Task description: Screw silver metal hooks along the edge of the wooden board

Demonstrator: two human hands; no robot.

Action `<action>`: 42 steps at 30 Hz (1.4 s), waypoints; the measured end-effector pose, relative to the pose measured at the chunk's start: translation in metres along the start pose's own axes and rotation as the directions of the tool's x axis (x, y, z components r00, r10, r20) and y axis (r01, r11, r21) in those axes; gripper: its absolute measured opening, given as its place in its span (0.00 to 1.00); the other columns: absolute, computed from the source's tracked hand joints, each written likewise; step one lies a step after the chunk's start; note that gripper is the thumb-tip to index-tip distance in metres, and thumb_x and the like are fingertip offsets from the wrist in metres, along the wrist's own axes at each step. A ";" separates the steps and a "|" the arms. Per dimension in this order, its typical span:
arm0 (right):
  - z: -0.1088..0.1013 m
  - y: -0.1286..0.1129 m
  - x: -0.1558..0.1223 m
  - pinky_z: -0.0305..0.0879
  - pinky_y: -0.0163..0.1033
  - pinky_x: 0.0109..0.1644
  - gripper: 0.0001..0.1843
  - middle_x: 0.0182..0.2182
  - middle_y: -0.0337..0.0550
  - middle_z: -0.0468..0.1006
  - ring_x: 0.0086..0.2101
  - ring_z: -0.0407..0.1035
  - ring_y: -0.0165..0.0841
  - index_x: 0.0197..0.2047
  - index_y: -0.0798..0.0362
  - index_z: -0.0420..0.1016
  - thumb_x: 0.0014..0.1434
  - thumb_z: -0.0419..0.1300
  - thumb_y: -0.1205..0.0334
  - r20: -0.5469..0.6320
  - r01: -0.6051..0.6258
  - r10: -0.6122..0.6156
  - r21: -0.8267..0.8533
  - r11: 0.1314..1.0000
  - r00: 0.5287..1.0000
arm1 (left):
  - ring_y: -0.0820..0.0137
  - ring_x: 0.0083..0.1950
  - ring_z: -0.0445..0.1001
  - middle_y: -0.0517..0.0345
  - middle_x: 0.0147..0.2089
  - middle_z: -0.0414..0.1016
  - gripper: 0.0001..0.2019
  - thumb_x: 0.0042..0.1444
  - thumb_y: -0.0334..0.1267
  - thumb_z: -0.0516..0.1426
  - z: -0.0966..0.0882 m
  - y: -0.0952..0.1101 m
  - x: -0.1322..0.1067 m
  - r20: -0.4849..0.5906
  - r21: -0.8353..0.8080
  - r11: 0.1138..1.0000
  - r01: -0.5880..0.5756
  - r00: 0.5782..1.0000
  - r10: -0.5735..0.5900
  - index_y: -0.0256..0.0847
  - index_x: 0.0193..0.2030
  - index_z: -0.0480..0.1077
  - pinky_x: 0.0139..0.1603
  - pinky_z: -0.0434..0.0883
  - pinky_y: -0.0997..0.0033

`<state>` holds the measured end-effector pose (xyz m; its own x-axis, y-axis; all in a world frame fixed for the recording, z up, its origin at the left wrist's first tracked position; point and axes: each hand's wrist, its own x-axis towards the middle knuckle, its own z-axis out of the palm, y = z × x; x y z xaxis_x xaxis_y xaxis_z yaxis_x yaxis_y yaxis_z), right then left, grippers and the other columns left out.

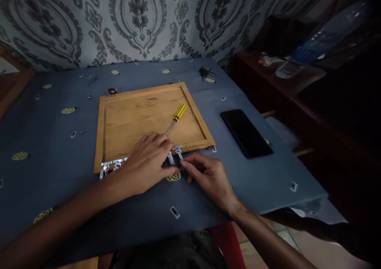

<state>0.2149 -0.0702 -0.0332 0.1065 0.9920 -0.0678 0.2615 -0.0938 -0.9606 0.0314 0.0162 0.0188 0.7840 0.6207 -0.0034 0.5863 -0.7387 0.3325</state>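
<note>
A wooden cabinet door [143, 114] lies flat on the cloth-covered table. My left hand [149, 160] is over its near edge, fingers bent on the wood and thumb below the edge, beside a metal hinge [170, 158]. My right hand [208, 175] pinches the arm of another metal hinge [178, 151] at that edge between thumb and fingers. More silver hinges [105, 167] sit along the edge to the left, partly covered by my left hand. A yellow-handled screwdriver [179, 112] rests on the door, its tip hidden at my left fingers.
To the right lies a black phone [247, 134]. Keys [205, 73] and a small dark object [112, 91] are behind the door. Small metal bits [89, 97] lie to the left. A plastic bottle [318, 43] stands on dark red furniture [268, 78]. Patterned curtain [139, 23] hangs behind.
</note>
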 end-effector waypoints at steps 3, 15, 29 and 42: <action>-0.001 0.000 0.001 0.60 0.32 0.24 0.13 0.19 0.34 0.73 0.17 0.64 0.24 0.32 0.53 0.79 0.62 0.63 0.52 0.024 -0.010 0.010 0.029 1.000 1.000 | 0.57 0.55 0.71 0.54 0.50 0.76 0.16 0.60 0.48 0.67 -0.002 0.005 0.003 0.014 0.047 0.999 0.021 1.000 -0.022 0.39 0.45 0.73 0.56 0.68 0.56; 0.000 0.001 0.003 0.60 0.32 0.28 0.17 0.21 0.35 0.74 0.23 0.64 0.26 0.30 0.53 0.77 0.68 0.57 0.55 0.042 0.136 -0.133 -0.098 0.986 0.990 | 0.55 0.55 0.73 0.52 0.49 0.77 0.13 0.62 0.45 0.66 0.007 0.012 0.010 0.011 0.104 0.994 0.038 0.999 -0.039 0.38 0.45 0.76 0.55 0.68 0.53; -0.016 -0.001 -0.003 0.77 0.36 0.40 0.14 0.36 0.46 0.85 0.34 0.81 0.33 0.49 0.56 0.80 0.73 0.53 0.65 0.137 0.495 -0.522 -0.581 0.646 0.842 | 0.54 0.54 0.74 0.53 0.49 0.78 0.13 0.61 0.44 0.67 0.013 0.013 0.009 -0.014 0.082 0.992 0.095 0.995 -0.094 0.40 0.48 0.77 0.54 0.70 0.51; -0.017 0.007 -0.008 0.78 0.36 0.36 0.17 0.34 0.46 0.82 0.33 0.78 0.31 0.54 0.57 0.79 0.73 0.50 0.70 0.188 0.526 -0.537 -0.612 0.591 0.823 | 0.53 0.53 0.75 0.53 0.49 0.79 0.14 0.58 0.43 0.69 0.013 0.016 0.010 -0.026 0.039 0.991 0.125 0.992 -0.124 0.40 0.47 0.77 0.53 0.71 0.48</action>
<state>0.2324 -0.0803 -0.0353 -0.2330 0.8822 0.4091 0.7973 0.4142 -0.4391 0.0511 0.0073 0.0112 0.6998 0.7141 -0.0197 0.6871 -0.6653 0.2921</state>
